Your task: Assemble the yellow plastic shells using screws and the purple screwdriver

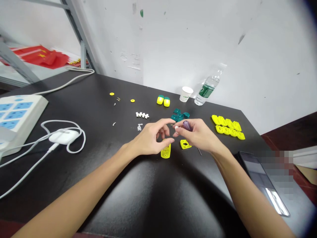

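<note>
My left hand [155, 137] is held over a yellow plastic shell [165, 152], its thumb and fingers apart and curved. Part of that shell is hidden behind my thumb. My right hand [195, 134] pinches a small white part [176, 129] between thumb and forefinger. Tucked in the same hand is a screwdriver with a purple handle [187, 125]; its thin metal shaft [199, 151] sticks out below the palm. Beneath my right hand lies a yellow frame piece [184, 144] with an opening. Dark green caps [178, 115] lie just beyond my fingertips.
Behind are white pieces [142, 115], small clear parts [140, 127], yellow discs [132, 100] and two yellow-green units [163, 100]. A paper cup [186, 94] and bottle [207, 89] stand by the wall. Yellow shells [226, 127] and a phone [262, 181] lie right; a power strip [37, 104] left.
</note>
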Tool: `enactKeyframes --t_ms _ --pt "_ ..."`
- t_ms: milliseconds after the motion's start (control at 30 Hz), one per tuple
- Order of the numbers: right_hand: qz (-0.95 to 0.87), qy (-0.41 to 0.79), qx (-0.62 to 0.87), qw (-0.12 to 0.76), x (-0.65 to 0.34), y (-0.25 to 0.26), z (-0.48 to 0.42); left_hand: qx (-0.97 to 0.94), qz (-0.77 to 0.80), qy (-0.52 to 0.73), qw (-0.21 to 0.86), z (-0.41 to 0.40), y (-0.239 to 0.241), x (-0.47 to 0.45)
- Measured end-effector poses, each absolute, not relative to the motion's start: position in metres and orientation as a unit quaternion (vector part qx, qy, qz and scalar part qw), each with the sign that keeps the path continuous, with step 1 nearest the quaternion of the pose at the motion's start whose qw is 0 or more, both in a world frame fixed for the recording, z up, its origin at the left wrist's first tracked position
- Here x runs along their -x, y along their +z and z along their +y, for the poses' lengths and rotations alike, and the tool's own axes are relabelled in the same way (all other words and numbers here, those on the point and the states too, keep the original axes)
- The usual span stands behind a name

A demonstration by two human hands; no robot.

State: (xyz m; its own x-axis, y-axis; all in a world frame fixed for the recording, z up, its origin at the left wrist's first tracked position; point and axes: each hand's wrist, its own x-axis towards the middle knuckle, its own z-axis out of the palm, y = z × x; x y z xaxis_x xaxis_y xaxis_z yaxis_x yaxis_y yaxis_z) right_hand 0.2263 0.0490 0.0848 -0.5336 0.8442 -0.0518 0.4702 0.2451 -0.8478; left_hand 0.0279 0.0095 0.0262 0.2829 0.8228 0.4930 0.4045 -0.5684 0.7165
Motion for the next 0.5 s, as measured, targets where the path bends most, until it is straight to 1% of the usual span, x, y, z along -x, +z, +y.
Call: enactKeyframes --t_ms 100,233,400,433,500 --pt "-0.734 0.487 0.423 0.214 -0.233 0.094 0.049 -0.751 0.409 0.448 0.259 0.011 0.025 -0.023" --pt "-0.731 0.506 0.404 0.216 -0.235 0.101 0.046 -0.766 0.447 0.387 0.251 0.006 0.014 -0.025" --pt "-0.753 0.462 0.401 0.241 -0.235 0.101 0.043 -0.834 0.393 0.299 0.247 -0.004 0.016 -0.027" --pt "-0.757 0.448 0.406 0.246 -0.235 0.101 0.043 -0.843 0.394 0.276 0.242 -0.005 0.018 -0.028" --pt "-0.764 0.418 0.420 0.255 -0.235 0.101 0.043 -0.827 0.448 0.253 0.227 -0.008 0.022 -0.032"
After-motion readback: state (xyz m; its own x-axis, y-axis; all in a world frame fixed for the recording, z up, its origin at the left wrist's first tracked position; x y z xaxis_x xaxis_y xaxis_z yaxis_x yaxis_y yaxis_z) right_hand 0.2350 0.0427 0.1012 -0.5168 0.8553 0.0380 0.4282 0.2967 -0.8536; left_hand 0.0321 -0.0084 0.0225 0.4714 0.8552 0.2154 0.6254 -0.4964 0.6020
